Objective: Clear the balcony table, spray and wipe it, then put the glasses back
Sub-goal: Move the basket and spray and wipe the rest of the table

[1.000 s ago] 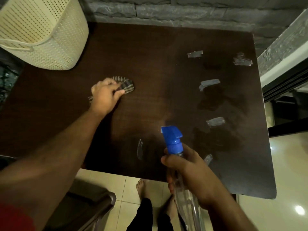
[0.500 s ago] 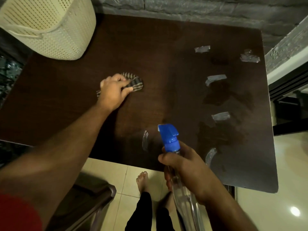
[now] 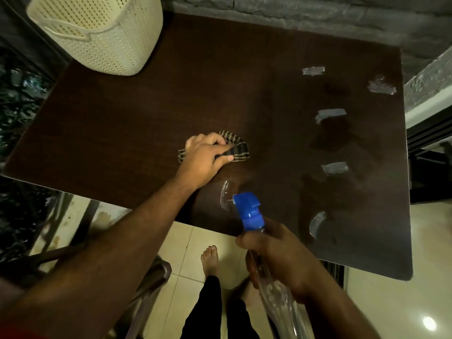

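Observation:
The dark brown table (image 3: 146,113) fills most of the head view. My left hand (image 3: 204,157) grips a bunched checked cloth (image 3: 236,149) and presses it on the tabletop near the middle. My right hand (image 3: 278,255) holds a clear spray bottle (image 3: 276,297) by its neck at the table's near edge; the blue trigger head (image 3: 248,211) points left over the table. No glasses are in sight. Wet streaks and shiny patches (image 3: 335,167) lie on the right half of the table.
A cream perforated basket (image 3: 102,33) stands on the table's far left corner. A grey stone wall (image 3: 318,15) runs behind the table. A dark chair (image 3: 146,285) sits below the near edge, beside my bare feet (image 3: 211,260) on the tiled floor.
My left hand has slid the cloth to the right and nearer me across the table. The spray bottle has stayed at the near edge in my right hand.

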A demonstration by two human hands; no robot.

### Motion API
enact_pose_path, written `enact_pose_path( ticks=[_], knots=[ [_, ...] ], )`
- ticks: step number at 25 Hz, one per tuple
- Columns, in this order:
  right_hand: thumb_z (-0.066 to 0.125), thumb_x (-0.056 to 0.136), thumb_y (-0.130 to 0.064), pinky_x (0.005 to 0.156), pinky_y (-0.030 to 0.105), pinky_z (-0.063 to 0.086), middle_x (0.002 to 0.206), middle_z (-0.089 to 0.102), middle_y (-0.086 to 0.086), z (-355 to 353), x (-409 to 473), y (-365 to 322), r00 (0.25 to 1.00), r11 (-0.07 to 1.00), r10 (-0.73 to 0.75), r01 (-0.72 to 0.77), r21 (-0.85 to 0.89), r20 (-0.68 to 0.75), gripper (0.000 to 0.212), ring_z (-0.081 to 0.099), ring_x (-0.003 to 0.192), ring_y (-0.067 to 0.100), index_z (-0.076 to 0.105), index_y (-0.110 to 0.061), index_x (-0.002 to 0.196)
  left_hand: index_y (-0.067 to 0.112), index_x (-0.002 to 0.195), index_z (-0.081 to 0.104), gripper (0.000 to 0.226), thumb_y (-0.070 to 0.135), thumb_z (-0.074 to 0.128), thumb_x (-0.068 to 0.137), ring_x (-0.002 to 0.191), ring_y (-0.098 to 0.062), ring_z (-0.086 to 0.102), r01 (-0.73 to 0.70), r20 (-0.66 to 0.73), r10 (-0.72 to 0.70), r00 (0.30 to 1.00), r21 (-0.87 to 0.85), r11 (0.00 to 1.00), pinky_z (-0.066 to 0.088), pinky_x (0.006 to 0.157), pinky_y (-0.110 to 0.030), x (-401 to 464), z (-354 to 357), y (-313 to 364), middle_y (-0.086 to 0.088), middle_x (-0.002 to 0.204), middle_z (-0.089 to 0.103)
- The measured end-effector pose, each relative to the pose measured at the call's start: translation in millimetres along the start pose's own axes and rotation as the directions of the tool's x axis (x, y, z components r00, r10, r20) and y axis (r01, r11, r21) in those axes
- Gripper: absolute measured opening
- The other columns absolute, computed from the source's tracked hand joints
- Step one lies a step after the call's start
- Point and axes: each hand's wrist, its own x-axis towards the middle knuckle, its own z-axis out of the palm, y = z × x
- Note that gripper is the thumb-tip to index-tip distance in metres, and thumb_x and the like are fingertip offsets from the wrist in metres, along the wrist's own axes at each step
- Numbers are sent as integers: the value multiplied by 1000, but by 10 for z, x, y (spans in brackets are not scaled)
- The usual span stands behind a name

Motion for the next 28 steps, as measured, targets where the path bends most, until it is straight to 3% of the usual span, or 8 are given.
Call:
enact_pose_path(
  ticks=[5,8,13,18,20,22,25,28],
  knots=[
    [72,73,-28,60,33,48,61,56,4,101,66,10,998,999,36,-35,-33,43,26,56,56,18,64,-19,96,20,117,68,34,37,62,88,100,-22,51,2,17,-2,1000,-45,999,19,94,-30,33,-5,-65,2,108,60],
    [71,75,-20,50,28,45,61,50,10,8,50,-12,999,993,18,-24,116,44,31,51,50,19,61,-11,102,21,115,68,33,39,60,89,102,-21,50,72,26,-71,997,-24,997,20,96,-31,-35,-15,116,3,107,58],
    [65,73,-25,50,34,44,60,53,19,-251,-44,-121,996,994,-84,86,72,-33,37,48,50,29,54,-6,103,28,111,67,34,43,47,88,104,-17,46,-269,229,276,934,-60,961,19,101,-34,-969,-52,335,5,108,57],
    [67,72,-27,52,34,45,64,54,18,-243,-61,-79,997,996,-75,76,41,-20,41,49,50,27,55,-9,107,21,108,71,35,43,55,86,92,-30,55,117,-6,-117,993,87,989,30,89,-38,-162,-200,-199,-1,100,59],
    [66,72,-28,52,34,45,63,56,17,-221,-57,-73,996,996,-85,86,24,-23,40,51,50,27,55,-10,106,21,108,71,31,37,59,85,94,-30,54,84,28,-87,996,75,994,31,90,-41,20,-28,188,-2,101,60],
    [65,73,-28,51,34,44,62,56,17,-222,-79,-83,996,996,-88,88,31,-13,39,51,50,27,55,-9,106,24,111,69,33,39,52,87,98,-24,51,-95,165,88,982,40,995,29,95,-43,-420,66,448,0,105,59],
    [65,74,-28,53,34,45,62,55,15,-252,-111,-64,996,995,-93,93,37,6,35,51,51,26,57,-12,104,27,114,67,42,49,43,88,102,-19,49,-193,212,185,960,20,981,23,101,-37,-1274,-219,146,4,107,59],
    [67,74,-30,56,36,46,60,55,13,-263,-69,19,996,996,-81,82,46,-25,37,51,51,26,56,-12,105,20,107,71,54,59,40,90,93,-29,54,28,27,-29,999,59,998,30,90,-39,-882,-390,-373,-3,102,61]
  ],
)
